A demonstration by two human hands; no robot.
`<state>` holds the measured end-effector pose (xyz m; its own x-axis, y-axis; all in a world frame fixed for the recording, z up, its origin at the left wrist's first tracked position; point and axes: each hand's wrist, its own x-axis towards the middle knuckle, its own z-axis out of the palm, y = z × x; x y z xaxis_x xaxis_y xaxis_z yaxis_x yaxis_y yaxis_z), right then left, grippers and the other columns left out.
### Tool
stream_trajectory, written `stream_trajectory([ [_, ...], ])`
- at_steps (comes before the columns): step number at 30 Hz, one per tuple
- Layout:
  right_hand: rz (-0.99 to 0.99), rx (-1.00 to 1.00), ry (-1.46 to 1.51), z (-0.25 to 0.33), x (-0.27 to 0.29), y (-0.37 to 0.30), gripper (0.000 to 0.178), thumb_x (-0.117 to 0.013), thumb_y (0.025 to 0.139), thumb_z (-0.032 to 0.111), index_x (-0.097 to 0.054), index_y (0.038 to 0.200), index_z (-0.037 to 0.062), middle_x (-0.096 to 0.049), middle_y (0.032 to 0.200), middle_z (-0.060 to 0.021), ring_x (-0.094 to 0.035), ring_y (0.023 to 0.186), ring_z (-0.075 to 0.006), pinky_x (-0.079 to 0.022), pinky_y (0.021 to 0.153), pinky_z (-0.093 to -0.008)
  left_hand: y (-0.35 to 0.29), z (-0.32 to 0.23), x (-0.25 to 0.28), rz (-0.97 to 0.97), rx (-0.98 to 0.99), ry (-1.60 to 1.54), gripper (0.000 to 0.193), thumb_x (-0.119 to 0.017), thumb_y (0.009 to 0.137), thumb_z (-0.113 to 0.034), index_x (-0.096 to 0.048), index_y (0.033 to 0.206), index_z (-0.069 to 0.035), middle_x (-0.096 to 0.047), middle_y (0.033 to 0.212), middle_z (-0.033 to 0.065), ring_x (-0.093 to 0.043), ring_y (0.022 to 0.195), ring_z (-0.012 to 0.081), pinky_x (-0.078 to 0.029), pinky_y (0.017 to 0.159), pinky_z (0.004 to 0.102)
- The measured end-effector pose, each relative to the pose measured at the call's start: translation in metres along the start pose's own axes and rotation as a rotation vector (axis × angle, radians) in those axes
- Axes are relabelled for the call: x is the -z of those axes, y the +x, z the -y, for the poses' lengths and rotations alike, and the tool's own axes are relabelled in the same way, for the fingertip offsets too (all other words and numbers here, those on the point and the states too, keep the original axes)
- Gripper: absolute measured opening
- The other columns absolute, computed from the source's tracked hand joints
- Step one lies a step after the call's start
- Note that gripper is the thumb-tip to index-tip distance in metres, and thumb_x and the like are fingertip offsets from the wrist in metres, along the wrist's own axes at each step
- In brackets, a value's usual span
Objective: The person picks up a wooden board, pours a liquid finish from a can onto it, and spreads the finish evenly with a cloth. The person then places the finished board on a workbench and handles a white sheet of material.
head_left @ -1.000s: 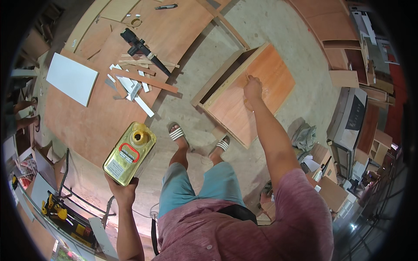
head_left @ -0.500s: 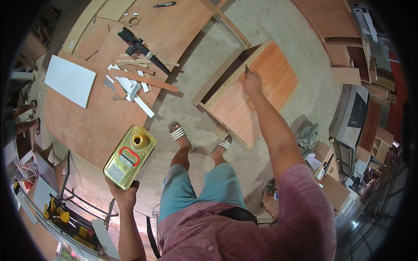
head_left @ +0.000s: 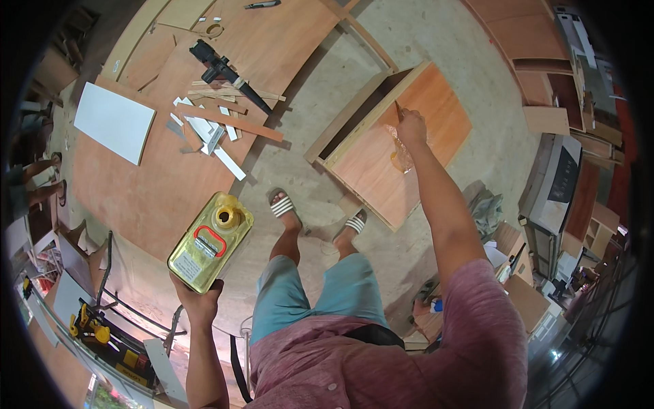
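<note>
My left hand (head_left: 198, 298) grips a yellow-green metal can (head_left: 187, 262) from below, tilted so its top faces me. The can has a red handle (head_left: 210, 241) and an uncapped spout (head_left: 225, 217) crusted with yellowish residue. My right hand (head_left: 411, 128) is closed on a thin strip-like tool (head_left: 398, 108), its tip at the wooden panel; its exact kind is unclear. Below the hand, a glossy amber patch of glue-like liquid (head_left: 400, 158) lies on the panel. That panel (head_left: 371, 178) forms the upper face of a box-like wooden cabinet (head_left: 344, 126) with an open side.
A large plywood sheet (head_left: 112, 187) at left bears a white board (head_left: 114, 123), offcut strips (head_left: 238, 123) and a black tool (head_left: 228, 75). Crumpled grey cloth (head_left: 484, 213) lies right of the cabinet. My sandalled feet (head_left: 282, 204) stand before it. Another person's legs (head_left: 42, 170) show far left.
My right hand has moved slightly right across the panel, and more of the glossy wet patch shows. The can stays in my left hand, nearly unmoved; the view has shifted a little.
</note>
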<state>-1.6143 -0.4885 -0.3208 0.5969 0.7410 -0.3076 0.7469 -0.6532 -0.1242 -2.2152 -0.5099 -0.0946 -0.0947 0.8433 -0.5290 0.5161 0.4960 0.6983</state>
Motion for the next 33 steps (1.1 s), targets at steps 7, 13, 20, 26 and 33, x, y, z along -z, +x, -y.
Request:
stream_trajectory([
  [7, 0.012, 0.094, -0.091, 0.047, -0.041, -0.073, 0.031, -0.053, 0.091, 0.008, -0.061, 0.120, 0.0004, -0.060, 0.117, -0.0186, -0.058, 0.110, -0.0369, -0.052, 0.093, -0.0457, 0.000, 0.006, -0.002, -0.007, -0.018, 0.010, 0.084, -0.073, 0.062, 0.002, -0.037, 0.138, 0.001, -0.052, 0.125, 0.0127, -0.053, 0.113, 0.0214, -0.044, 0.103, 0.0345],
  [13, -0.116, 0.173, -0.131, 0.081, -0.084, -0.150, 0.038, -0.052, 0.093, 0.013, -0.058, 0.126, -0.0051, -0.058, 0.116, -0.0165, -0.058, 0.104, -0.0348, -0.052, 0.088, -0.0452, 0.001, -0.001, 0.004, 0.000, -0.025, 0.027, 0.085, -0.072, 0.061, 0.005, -0.037, 0.138, 0.001, -0.051, 0.126, 0.0135, -0.053, 0.114, 0.0219, -0.044, 0.103, 0.0346],
  [20, -0.047, 0.256, -0.165, 0.127, -0.093, -0.237, 0.048, -0.055, 0.089, 0.017, -0.058, 0.133, -0.0035, -0.058, 0.117, -0.0157, -0.058, 0.102, -0.0310, -0.049, 0.081, -0.0411, -0.001, -0.016, 0.007, 0.008, 0.017, 0.027, 0.090, -0.073, 0.059, 0.008, -0.035, 0.141, 0.000, -0.051, 0.127, 0.0142, -0.054, 0.114, 0.0227, -0.046, 0.101, 0.0350],
  [26, 0.021, 0.259, 0.147, 0.120, -0.084, -0.288, 0.047, -0.055, 0.087, 0.007, -0.059, 0.134, 0.0006, -0.058, 0.118, -0.0167, -0.058, 0.107, -0.0349, -0.049, 0.089, -0.0457, 0.001, -0.008, 0.011, 0.013, -0.053, 0.057, 0.092, -0.072, 0.060, 0.010, -0.033, 0.142, -0.001, -0.051, 0.126, 0.0145, -0.056, 0.110, 0.0209, -0.053, 0.091, 0.0331],
  [33, -0.105, 0.129, 0.261, -0.003, -0.009, -0.163, 0.047, -0.053, 0.082, -0.004, -0.064, 0.127, 0.0036, -0.064, 0.104, -0.0206, -0.060, 0.103, -0.0400, -0.048, 0.093, -0.0489, -0.008, -0.023, -0.005, 0.043, -0.092, 0.079, 0.090, -0.072, 0.062, 0.010, -0.032, 0.142, -0.001, -0.052, 0.122, 0.0131, -0.058, 0.100, 0.0191, -0.052, 0.089, 0.0333],
])
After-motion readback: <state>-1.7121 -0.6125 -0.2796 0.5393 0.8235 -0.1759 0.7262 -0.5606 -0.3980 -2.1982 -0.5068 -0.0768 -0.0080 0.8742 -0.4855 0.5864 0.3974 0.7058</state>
